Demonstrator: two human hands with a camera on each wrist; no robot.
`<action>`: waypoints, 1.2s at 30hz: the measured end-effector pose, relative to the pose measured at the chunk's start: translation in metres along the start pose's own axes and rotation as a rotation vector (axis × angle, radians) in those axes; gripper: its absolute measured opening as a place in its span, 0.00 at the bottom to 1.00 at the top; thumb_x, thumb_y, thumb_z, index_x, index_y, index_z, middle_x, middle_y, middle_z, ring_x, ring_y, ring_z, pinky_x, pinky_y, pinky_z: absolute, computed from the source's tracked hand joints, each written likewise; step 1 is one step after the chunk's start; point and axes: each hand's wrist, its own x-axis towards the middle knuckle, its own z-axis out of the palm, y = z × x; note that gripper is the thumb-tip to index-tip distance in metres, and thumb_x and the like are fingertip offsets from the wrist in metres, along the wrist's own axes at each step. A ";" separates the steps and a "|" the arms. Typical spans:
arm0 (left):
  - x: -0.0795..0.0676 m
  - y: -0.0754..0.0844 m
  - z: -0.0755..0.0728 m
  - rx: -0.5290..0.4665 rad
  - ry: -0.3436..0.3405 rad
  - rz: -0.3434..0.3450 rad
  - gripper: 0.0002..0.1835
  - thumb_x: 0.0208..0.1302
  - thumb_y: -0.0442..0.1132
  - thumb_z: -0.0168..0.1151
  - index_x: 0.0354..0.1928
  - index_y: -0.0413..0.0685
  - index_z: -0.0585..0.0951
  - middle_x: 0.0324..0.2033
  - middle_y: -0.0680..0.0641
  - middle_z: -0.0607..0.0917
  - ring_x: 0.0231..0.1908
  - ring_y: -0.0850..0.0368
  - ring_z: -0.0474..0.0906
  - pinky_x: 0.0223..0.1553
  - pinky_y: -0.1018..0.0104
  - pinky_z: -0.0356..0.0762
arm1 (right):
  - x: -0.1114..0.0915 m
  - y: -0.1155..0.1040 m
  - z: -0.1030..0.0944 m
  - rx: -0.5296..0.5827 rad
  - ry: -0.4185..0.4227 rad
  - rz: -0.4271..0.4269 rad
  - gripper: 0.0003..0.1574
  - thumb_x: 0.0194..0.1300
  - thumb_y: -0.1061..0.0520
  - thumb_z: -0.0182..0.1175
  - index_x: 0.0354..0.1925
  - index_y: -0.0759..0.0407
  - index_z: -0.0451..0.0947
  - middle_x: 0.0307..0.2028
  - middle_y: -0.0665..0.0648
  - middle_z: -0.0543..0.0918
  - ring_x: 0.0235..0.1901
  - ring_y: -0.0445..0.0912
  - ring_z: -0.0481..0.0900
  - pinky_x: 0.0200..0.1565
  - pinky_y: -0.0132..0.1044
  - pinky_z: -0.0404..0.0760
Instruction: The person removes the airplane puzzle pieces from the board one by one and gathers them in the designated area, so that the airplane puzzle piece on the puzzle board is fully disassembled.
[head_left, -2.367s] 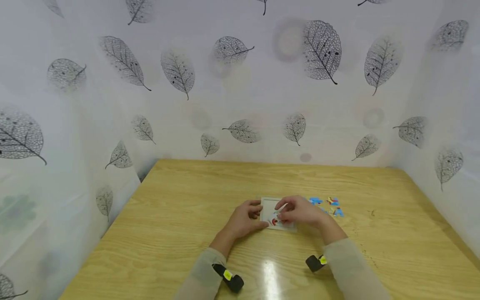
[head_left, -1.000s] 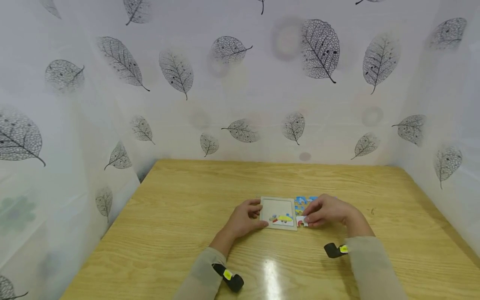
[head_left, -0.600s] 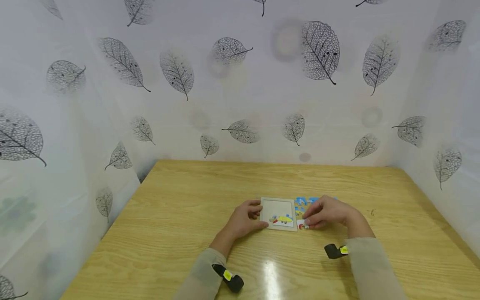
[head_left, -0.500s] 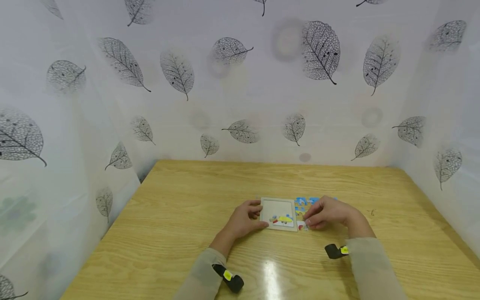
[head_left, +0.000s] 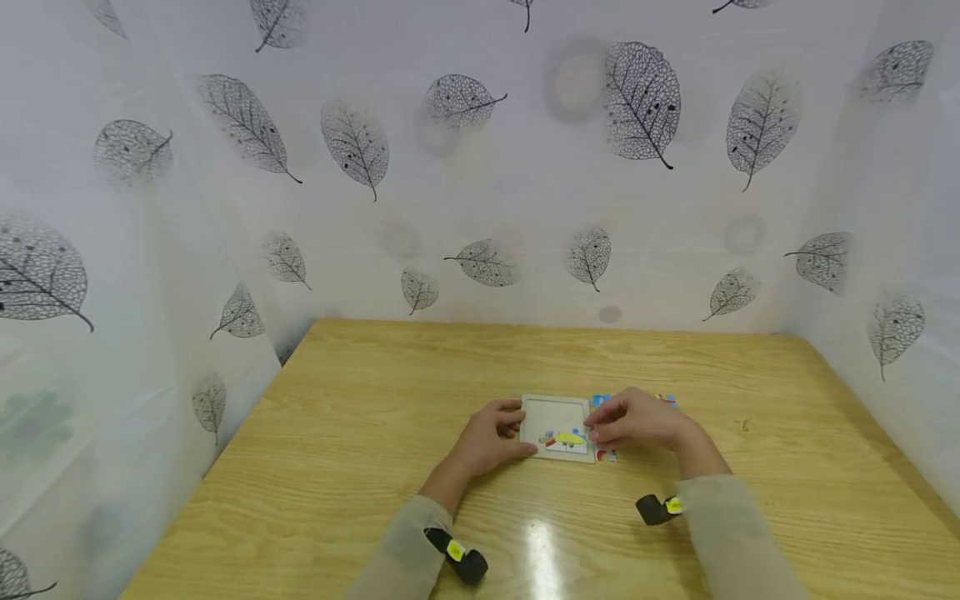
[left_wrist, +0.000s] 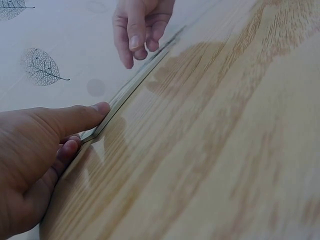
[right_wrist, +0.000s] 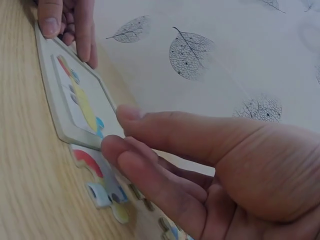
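A shallow, light puzzle tray (head_left: 555, 398) lies on the table. Along its near side sit joined jigsaw pieces (head_left: 570, 438) with a yellow picture. My left hand (head_left: 483, 437) holds the tray's left near corner, thumb on the rim and fingers at the side, as the left wrist view shows. My right hand (head_left: 637, 419) hovers at the tray's right edge. Its thumb and forefinger are bent toward each other, with no piece showing between them in the right wrist view. Below those fingers, a red-and-white jigsaw piece (right_wrist: 89, 161) lies against the tray's outer right side.
More loose jigsaw pieces, such as a blue one (head_left: 602, 400) and a multicoloured one (head_left: 666, 401), lie right of the tray, partly hidden by the right hand. The wooden table (head_left: 375, 375) ends at a leaf-printed curtain (head_left: 487, 192) behind and at both sides.
My right hand carried the red-and-white piece from over the tray to its right side and let go there. It has since shifted left to the tray's edge. The left hand stays put.
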 end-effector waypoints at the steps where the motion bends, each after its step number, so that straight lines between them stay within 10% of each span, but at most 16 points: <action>1: 0.000 0.000 0.000 0.001 0.000 0.000 0.33 0.54 0.46 0.78 0.62 0.42 0.80 0.66 0.49 0.75 0.47 0.61 0.76 0.48 0.69 0.77 | 0.001 0.000 0.001 -0.002 0.000 -0.009 0.23 0.65 0.59 0.67 0.53 0.74 0.80 0.48 0.66 0.86 0.41 0.48 0.88 0.45 0.41 0.86; 23: -0.001 0.004 0.000 -0.025 -0.003 0.005 0.33 0.55 0.44 0.77 0.62 0.39 0.79 0.64 0.48 0.76 0.47 0.59 0.77 0.48 0.66 0.78 | 0.017 -0.021 0.036 -0.231 -0.002 -0.084 0.15 0.66 0.58 0.66 0.47 0.68 0.86 0.35 0.58 0.89 0.30 0.42 0.82 0.33 0.36 0.83; 36: -0.002 0.002 -0.001 -0.026 -0.001 0.010 0.32 0.55 0.46 0.77 0.61 0.41 0.80 0.66 0.50 0.75 0.47 0.60 0.76 0.48 0.68 0.76 | 0.018 -0.021 0.036 -0.190 -0.022 -0.071 0.10 0.68 0.60 0.63 0.44 0.66 0.81 0.35 0.58 0.85 0.33 0.47 0.83 0.34 0.39 0.83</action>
